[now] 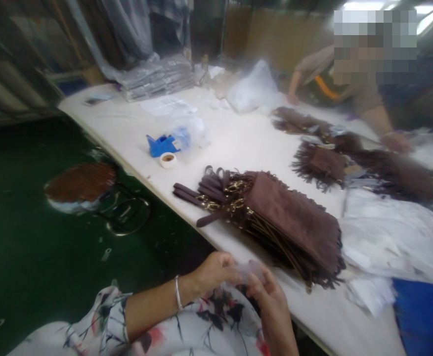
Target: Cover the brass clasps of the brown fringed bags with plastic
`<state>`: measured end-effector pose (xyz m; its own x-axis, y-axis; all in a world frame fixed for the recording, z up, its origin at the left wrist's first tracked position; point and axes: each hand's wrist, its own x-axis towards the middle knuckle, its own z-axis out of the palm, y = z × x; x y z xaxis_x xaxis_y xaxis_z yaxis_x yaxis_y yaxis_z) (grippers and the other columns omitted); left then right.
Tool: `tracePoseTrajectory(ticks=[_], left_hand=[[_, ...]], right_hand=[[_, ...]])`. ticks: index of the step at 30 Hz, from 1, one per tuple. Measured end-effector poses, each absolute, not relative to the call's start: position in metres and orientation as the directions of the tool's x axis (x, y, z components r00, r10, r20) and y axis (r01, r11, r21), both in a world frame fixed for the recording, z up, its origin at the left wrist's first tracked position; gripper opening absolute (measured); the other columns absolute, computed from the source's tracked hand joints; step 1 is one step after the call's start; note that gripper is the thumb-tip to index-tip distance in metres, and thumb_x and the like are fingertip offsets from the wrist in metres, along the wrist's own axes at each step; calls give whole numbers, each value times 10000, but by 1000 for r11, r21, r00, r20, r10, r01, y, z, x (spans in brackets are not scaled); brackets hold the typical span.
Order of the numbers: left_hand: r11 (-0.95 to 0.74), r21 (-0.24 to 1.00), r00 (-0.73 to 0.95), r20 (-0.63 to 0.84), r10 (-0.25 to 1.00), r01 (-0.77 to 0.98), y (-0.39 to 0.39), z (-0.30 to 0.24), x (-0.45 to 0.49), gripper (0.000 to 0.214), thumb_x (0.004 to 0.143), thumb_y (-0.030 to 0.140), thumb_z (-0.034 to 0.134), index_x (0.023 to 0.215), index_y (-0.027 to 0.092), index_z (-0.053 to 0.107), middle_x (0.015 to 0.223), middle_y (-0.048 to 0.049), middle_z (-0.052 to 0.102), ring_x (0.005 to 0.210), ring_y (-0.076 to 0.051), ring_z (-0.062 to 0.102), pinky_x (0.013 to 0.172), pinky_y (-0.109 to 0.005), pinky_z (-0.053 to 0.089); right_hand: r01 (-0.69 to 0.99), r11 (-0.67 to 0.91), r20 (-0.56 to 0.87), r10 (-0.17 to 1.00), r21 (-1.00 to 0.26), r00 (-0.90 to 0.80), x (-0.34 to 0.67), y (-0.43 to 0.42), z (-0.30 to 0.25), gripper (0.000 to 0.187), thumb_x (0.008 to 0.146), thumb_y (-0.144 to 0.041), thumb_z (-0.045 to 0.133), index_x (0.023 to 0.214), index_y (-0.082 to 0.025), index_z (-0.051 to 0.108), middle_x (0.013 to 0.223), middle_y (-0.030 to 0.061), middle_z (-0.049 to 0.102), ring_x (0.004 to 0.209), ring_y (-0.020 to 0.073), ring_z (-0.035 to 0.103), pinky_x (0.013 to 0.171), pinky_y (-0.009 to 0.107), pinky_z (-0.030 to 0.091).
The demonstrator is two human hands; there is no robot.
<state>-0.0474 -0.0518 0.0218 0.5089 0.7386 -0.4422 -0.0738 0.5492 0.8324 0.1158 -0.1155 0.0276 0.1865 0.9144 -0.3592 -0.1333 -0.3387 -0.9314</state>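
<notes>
In front of my lap, just off the table's near edge, my left hand (213, 273) and my right hand (273, 299) are close together. Between their pinched fingertips is a small, pale, translucent piece (248, 271); blur hides its exact kind. A silver bangle circles my left wrist. Just beyond my hands lies a stack of brown fringed pouches (294, 210). Brass-coloured zips show along its side, and brown wrist straps (211, 190) with gold clasps stick out toward the left.
On the white table (235, 143) are a blue tape dispenser (160, 145), a tape roll (168, 159), clear plastic bags (255, 86) and grey packets (157, 79). Across it, a person's hand (397, 142) is near more fringed pouches (325, 163). A round stool (81, 185) stands left.
</notes>
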Motion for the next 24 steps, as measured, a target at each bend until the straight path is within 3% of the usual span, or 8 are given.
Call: tracePoseTrajectory(ticks=[3,7,12,17,20,24], left_hand=[[474,879,447,-403,799,-55,-54,18,-48,484,549,485,851,649,154,512,567,46,516,504,-80,416,471,-193,284],[367,930,416,-345,842,29,-58,20,-50,483,709,597,697,643,151,525,578,21,527,528,-104,456,476,-203,296],[420,905,461,-402,791,68,-63,19,-50,538,780,668,574,659,145,545,563,16,527,468,-105,467,437,-207,284],[564,820,503,-449,739,-96,-68,13,-47,480,690,569,744,774,113,618,648,-29,619,515,-118,531,495,-218,376],[589,803,535,-457,711,-96,-70,10,-45,442,646,480,811,807,108,633,680,-37,642,553,-121,552,537,-226,403],[513,858,475,-437,764,-36,-71,7,-41,347,617,379,817,709,119,607,630,-17,616,565,-131,540,545,-231,393]], right_hand=[[-145,-348,-369,913,-926,172,113,-118,23,307,818,-476,667,911,-184,649,704,-14,574,636,133,475,603,240,401],[-59,-325,-329,905,-944,270,109,-116,21,357,843,-502,633,687,-191,552,613,-41,492,603,120,433,591,229,363],[111,-341,-293,903,-933,314,106,-116,23,437,836,-582,593,637,-204,501,551,-58,448,554,120,416,553,231,336],[183,-362,-261,871,-914,417,106,-123,22,470,873,-605,513,616,-218,444,529,-62,435,523,120,419,536,235,335],[201,-300,-209,902,-933,378,109,-127,21,422,858,-587,535,667,-211,524,581,-45,496,579,138,471,575,241,373],[208,-269,-186,919,-940,347,114,-130,22,394,800,-587,589,763,-197,629,650,-15,587,640,170,534,601,255,412]])
